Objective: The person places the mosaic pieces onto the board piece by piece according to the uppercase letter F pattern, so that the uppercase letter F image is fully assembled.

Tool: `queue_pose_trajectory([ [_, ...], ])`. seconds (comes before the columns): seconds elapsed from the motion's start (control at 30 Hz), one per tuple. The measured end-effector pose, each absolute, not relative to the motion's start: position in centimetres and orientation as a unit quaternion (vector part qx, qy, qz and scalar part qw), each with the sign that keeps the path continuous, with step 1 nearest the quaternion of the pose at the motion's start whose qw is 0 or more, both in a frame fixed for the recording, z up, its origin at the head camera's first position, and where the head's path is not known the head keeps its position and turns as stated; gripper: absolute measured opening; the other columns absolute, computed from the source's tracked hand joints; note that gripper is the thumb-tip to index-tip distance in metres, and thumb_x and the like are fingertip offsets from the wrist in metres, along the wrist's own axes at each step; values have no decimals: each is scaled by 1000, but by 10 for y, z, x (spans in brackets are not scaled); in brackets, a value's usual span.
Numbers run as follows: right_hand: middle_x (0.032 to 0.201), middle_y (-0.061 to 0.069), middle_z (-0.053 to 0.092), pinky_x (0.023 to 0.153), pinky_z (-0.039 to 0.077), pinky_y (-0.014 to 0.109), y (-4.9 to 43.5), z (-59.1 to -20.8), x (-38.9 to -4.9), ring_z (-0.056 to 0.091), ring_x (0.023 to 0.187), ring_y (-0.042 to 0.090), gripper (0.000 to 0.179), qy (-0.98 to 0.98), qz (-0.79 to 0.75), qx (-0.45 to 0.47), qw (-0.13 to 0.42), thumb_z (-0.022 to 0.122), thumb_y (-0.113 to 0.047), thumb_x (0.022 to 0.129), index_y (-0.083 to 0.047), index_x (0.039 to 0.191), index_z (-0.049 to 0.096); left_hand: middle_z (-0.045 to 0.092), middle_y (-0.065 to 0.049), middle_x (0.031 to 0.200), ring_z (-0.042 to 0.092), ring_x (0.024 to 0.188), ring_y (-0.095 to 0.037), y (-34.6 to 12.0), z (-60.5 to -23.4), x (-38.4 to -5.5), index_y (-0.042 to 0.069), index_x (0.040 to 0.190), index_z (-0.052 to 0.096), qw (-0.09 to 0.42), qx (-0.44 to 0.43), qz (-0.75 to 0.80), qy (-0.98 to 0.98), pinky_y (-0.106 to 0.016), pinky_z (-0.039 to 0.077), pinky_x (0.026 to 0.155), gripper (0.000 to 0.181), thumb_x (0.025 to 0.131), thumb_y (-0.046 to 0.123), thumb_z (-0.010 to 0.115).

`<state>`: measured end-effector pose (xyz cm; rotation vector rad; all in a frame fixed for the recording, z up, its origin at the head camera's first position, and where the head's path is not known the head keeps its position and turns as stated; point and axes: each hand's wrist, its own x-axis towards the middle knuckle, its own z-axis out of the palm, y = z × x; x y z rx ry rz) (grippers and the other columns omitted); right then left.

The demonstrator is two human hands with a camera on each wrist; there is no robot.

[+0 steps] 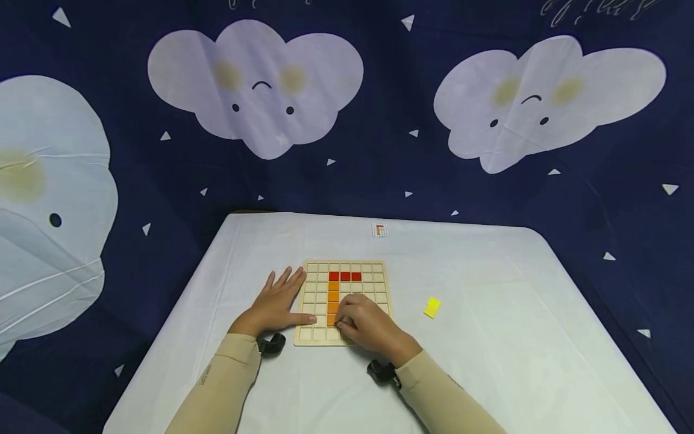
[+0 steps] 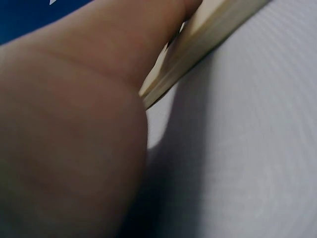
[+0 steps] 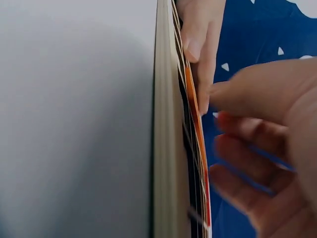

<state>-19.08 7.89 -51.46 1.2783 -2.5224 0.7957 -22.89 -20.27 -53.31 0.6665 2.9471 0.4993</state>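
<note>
A wooden grid board lies on the white table. Set in its cells are a row of red tiles and, below the row's left end, a column of orange tiles. My left hand rests at the board's left edge, fingers spread and thumb lying over the lower left cells. My right hand is over the board's lower right part, fingers bent, fingertips beside the lowest orange tile. In the right wrist view the right thumb and fingers curve close to the board's surface; whether they pinch anything is hidden.
A yellow piece lies on the table right of the board. Behind the board is a small card with a coloured grid pattern. A dark blue cloth with clouds hangs behind the table.
</note>
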Motion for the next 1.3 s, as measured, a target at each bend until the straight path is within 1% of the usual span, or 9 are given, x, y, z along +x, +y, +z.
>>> queue_pose_trajectory([
  [0.2,103,-2,68,90,56,34,105,-514,-196,63,100,16,4,-840,315,410,163,80,-5,93,-8,91,77,16,-11,174,6,159,-35,-200,-529,-227,4,167,24,40,213,165,962,-59,-4,124,127,80,86,66],
  [0.37,103,2,69,89,57,40,141,-515,-199,65,101,21,9,-853,325,364,183,81,2,89,-5,93,76,15,-9,174,4,160,-33,-201,-529,-226,5,168,23,45,206,168,963,-57,-6,125,129,78,88,65],
  [0.53,107,4,70,89,57,46,185,-522,-200,66,105,26,14,-876,323,298,198,83,5,86,-3,96,77,14,-9,174,3,160,-32,-202,-530,-227,6,168,22,45,206,168,963,-56,-6,125,129,78,88,65],
  [0.63,112,5,70,92,56,49,210,-524,-199,65,109,29,20,-893,320,256,186,80,9,84,-3,100,77,13,-8,175,2,160,-31,-201,-530,-227,6,168,21,47,206,162,964,-55,-6,125,128,78,87,64],
  [0.8,126,8,68,99,49,54,248,-527,-196,58,120,34,36,-917,308,215,135,70,14,79,-4,109,78,14,-10,174,4,160,-33,-199,-528,-226,4,168,22,48,208,165,963,-57,-5,125,127,79,85,67],
  [0.9,136,11,65,102,46,59,262,-530,-195,53,127,37,39,-923,303,214,106,67,16,82,-6,112,78,15,-10,174,4,160,-33,-199,-527,-225,4,168,22,50,207,169,962,-56,-5,125,126,80,83,69],
  [1.0,141,10,64,105,46,60,269,-531,-195,51,133,37,38,-923,311,214,79,65,16,87,-8,113,78,15,-10,174,4,160,-33,-199,-526,-224,5,168,23,48,207,169,963,-56,-5,125,126,80,82,69],
  [1.13,139,7,66,106,48,56,272,-530,-195,55,133,35,34,-922,316,215,61,65,14,93,-10,112,79,15,-9,174,4,160,-32,-200,-528,-225,5,168,22,47,207,165,963,-56,-5,125,127,79,85,67],
  [1.3,127,7,71,98,54,54,275,-531,-196,63,123,35,29,-919,308,228,92,71,15,91,-8,106,80,14,-9,174,3,160,-32,-200,-532,-227,5,168,21,47,209,166,963,-56,-7,125,129,78,87,65],
])
